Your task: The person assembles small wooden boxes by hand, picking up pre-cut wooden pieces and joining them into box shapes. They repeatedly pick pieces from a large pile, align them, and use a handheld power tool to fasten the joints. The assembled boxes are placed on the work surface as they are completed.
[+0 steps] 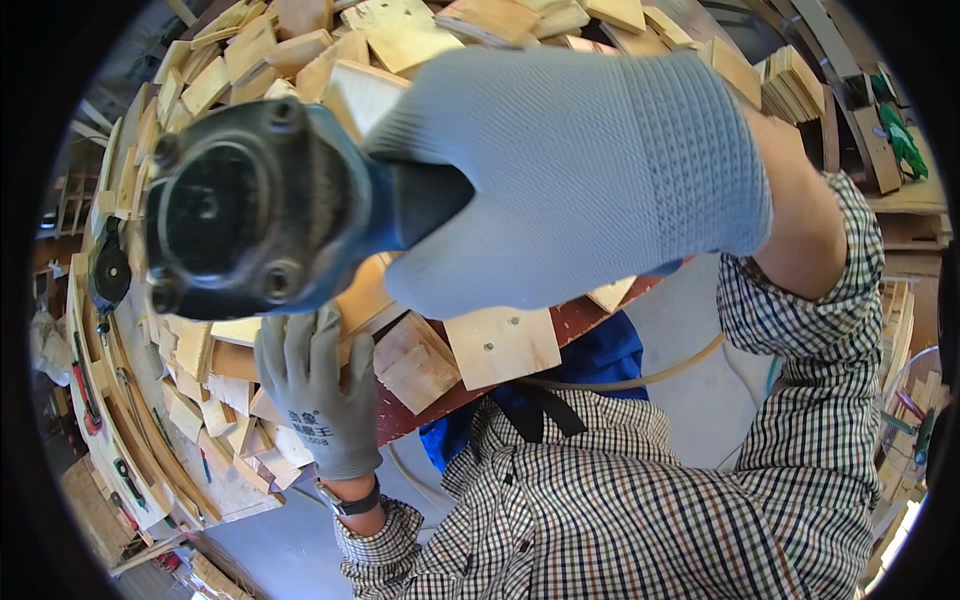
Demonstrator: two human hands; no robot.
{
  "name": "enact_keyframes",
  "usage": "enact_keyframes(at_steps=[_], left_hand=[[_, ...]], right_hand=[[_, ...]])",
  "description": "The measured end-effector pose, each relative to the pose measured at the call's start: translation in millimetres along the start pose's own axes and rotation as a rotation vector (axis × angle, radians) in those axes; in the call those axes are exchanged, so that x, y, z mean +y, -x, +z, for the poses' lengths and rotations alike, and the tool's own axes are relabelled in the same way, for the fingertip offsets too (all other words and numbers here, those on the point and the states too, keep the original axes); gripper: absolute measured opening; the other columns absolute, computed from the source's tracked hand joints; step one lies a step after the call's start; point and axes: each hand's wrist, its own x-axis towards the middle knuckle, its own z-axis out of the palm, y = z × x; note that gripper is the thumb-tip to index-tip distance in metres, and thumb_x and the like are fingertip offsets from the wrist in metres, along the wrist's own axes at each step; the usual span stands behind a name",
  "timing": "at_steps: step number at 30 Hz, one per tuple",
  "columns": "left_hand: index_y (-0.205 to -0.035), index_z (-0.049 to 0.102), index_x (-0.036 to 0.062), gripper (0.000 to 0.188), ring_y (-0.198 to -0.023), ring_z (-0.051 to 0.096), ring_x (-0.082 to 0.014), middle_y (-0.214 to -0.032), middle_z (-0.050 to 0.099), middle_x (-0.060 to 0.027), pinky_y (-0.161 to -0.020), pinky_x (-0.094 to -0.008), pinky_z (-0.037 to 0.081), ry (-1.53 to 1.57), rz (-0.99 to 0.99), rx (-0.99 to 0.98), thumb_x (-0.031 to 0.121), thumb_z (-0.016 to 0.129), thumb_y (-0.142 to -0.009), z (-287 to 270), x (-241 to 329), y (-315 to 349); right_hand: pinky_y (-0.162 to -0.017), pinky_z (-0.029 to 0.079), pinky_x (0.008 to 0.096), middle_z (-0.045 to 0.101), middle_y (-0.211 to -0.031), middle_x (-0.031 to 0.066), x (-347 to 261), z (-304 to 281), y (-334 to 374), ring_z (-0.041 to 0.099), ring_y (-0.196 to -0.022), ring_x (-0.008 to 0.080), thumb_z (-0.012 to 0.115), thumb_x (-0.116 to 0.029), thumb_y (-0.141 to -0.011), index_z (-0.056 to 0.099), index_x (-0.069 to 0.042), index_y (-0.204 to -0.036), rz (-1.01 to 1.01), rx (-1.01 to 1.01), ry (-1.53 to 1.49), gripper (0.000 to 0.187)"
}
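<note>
My right hand (570, 170), in a grey knit glove, is closed around the handle of a nail gun (215, 205). The tool's black bolted cap and blue body loom large at the left, close to the camera. Its nose is hidden. Below it, my left hand (325, 410), gloved the same way, rests on the wood pieces with its fingers stretched out and thumb apart. The tool covers what lies past its fingertips. Beside the left hand, a wood block (415, 365) and a pale board (503, 345) with two dark spots lie at the red table edge (400, 423).
Many loose wood offcuts (395, 30) are heaped across the far side and left. A tan hose (650, 378) curves below the table edge. At the far left, a black round tool (110, 270) and hand tools lie along a wooden bench (150, 420).
</note>
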Motion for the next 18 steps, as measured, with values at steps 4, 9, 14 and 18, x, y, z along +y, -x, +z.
enact_keyframes(at_steps=[4,9,14,18], left_hand=[[-0.117,0.069,0.0089,0.043,-0.138,0.054,-0.0401,-0.132,0.066,-0.0095,-0.116,-0.0565,0.041,0.034,-0.023,0.045,0.021,0.086,-0.08,2,2,3],[-0.116,0.066,0.0114,0.046,-0.146,0.048,-0.0414,-0.144,0.064,-0.0097,-0.119,-0.0572,0.037,0.155,-0.069,0.031,0.023,0.088,-0.078,4,-15,0],[-0.113,0.064,0.0136,0.045,-0.147,0.047,-0.0442,-0.146,0.064,-0.0108,-0.121,-0.0623,0.032,0.183,-0.039,0.055,0.04,0.085,-0.082,16,-23,-2],[-0.11,0.064,0.0115,0.048,-0.14,0.054,-0.043,-0.132,0.069,-0.0107,-0.116,-0.0607,0.039,0.111,-0.039,0.097,0.035,0.088,-0.076,7,-17,-7]], right_hand=[[-0.087,0.063,0.0476,0.064,-0.132,0.0233,-40,14,-1,0.073,-0.105,0.0333,0.093,-0.042,-0.079,0.062,-0.004,-0.145,0.128,0.186,0.187,0.082],[-0.061,0.058,0.0294,0.074,-0.082,0.0041,-141,22,-81,0.07,-0.066,0.0116,0.085,-0.037,-0.088,0.077,-0.004,-0.112,0.925,-0.044,0.506,0.041],[-0.065,0.06,0.0269,0.077,-0.085,0.0046,-151,28,-88,0.072,-0.071,0.0103,0.084,-0.029,-0.09,0.077,-0.004,-0.109,0.983,-0.104,0.53,0.033],[-0.072,0.061,0.0296,0.077,-0.093,0.0085,-144,19,-85,0.074,-0.078,0.0138,0.085,-0.027,-0.089,0.075,-0.002,-0.112,0.904,-0.118,0.345,0.036]])
